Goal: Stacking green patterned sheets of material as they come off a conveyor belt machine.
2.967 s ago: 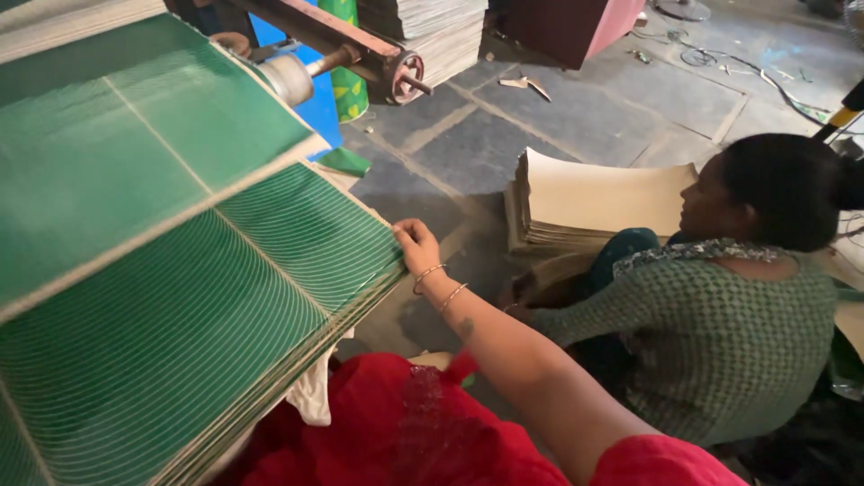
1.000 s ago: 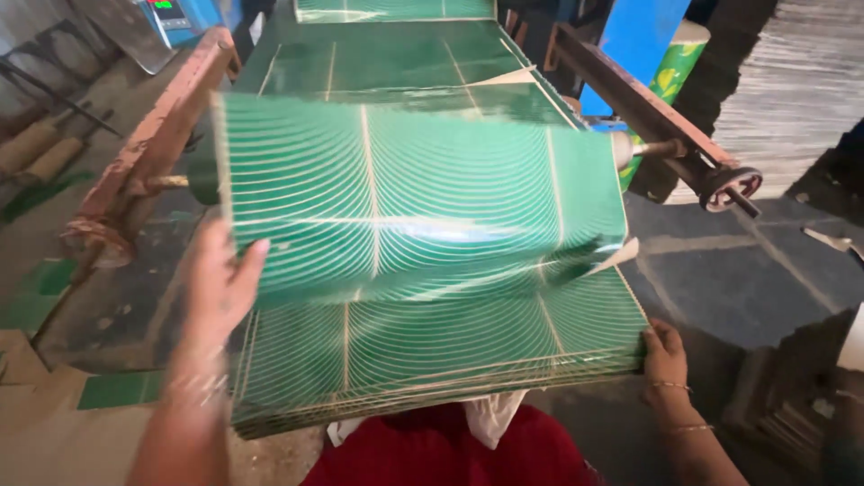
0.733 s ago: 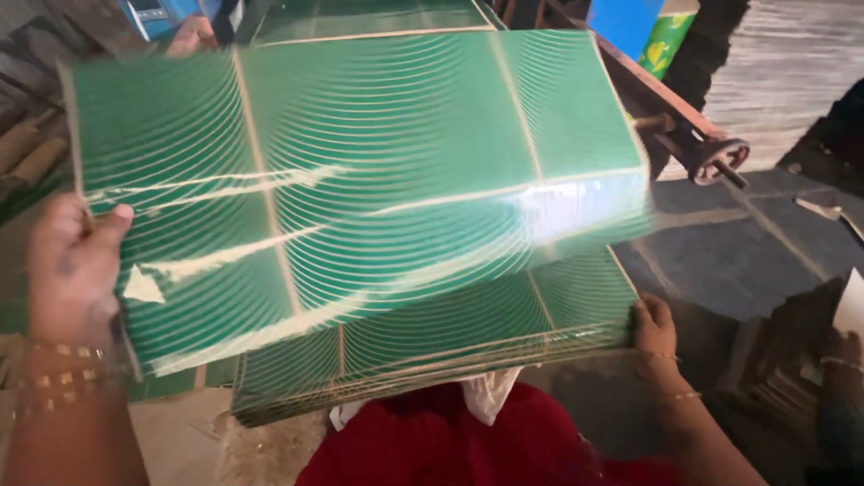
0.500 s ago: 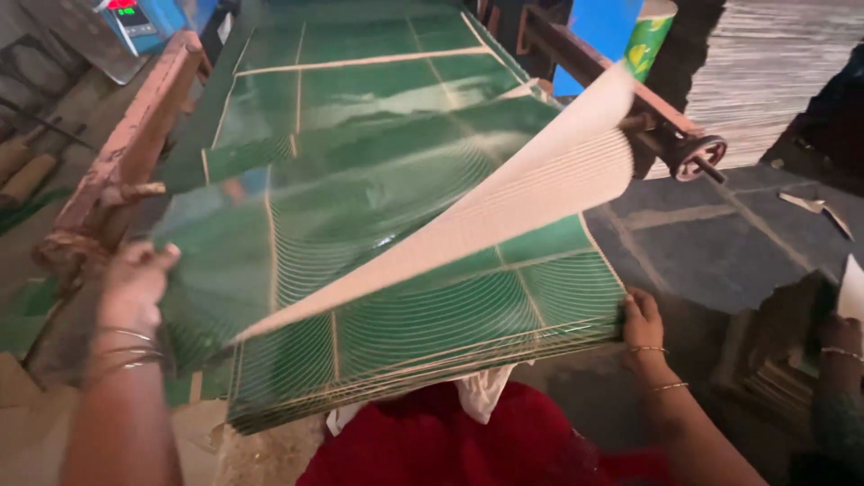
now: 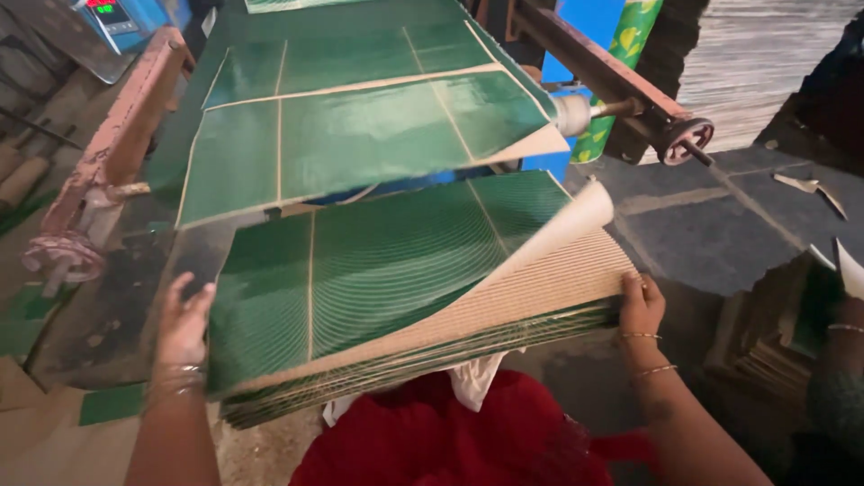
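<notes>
I see my left hand spread flat against the left edge of the stack of glossy green line-patterned card sheets on my lap, squaring it, while my right hand pinches the curling top sheet's beige corner down.

The stack of green printed sheets at the frame's centre looked like glossy coated card, its curled-up top sheet showing a matt, buff paper underside. The sheet above it on the machine shone wet-looking and smooth. The machine's side rail at upper left was worn, rusty painted metal. The floor at right was rough grey stone. The red garment at the bottom was soft cloth.
</notes>
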